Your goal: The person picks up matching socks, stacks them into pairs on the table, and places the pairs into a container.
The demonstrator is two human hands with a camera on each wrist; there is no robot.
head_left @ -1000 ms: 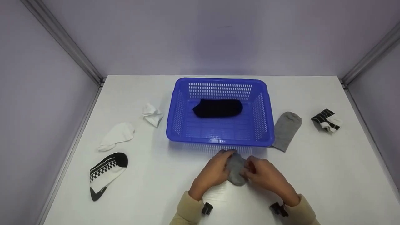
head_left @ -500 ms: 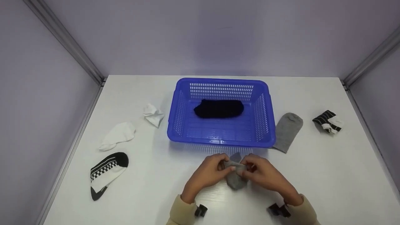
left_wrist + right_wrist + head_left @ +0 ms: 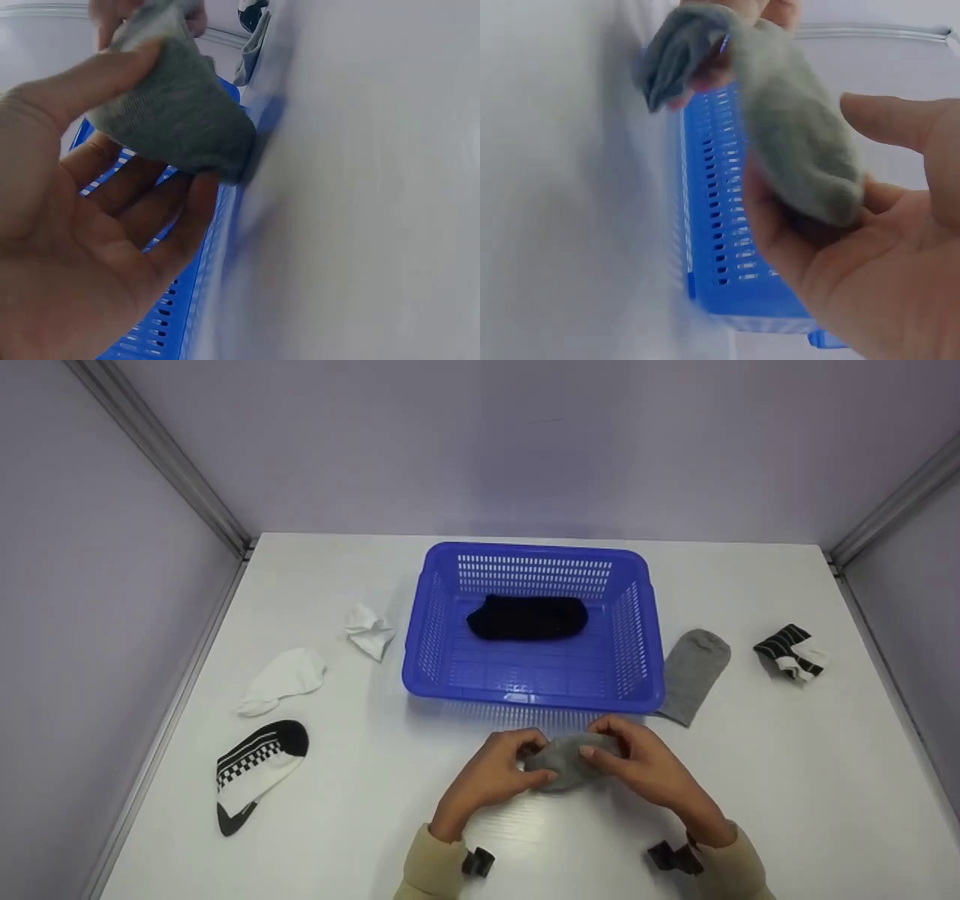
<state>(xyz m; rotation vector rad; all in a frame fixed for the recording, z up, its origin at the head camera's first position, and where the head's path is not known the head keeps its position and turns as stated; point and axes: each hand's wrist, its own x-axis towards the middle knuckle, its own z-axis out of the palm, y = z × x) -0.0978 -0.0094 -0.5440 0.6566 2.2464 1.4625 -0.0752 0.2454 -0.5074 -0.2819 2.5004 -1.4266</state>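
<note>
A small grey sock (image 3: pixel 568 763), bunched and lying crosswise, is held between both hands in front of the basket. My left hand (image 3: pixel 495 769) grips its left end, thumb over the cloth and fingers beneath, as the left wrist view also shows on the grey cloth (image 3: pixel 180 112). At the other end, my right hand (image 3: pixel 641 761) holds the sock with its fingers curled behind it and the thumb at its near side. The blue basket (image 3: pixel 534 703) stands just beyond, with a black sock (image 3: pixel 527 617) inside. Another grey sock (image 3: pixel 694 675) lies flat beside the basket's right side.
On the table's left lie a crumpled white sock (image 3: pixel 369 631), a flatter white sock (image 3: pixel 285 681) and a black-and-white checked sock (image 3: pixel 259 772). A bunched black-and-white striped sock (image 3: pixel 793 652) lies far right. Panels (image 3: pixel 555 450) enclose the table's back and sides.
The grey sock lay lengthwise between the hands, was then folded over by both hands, and now is turned crosswise. The right hand has shifted slightly right. The basket and other socks stay put.
</note>
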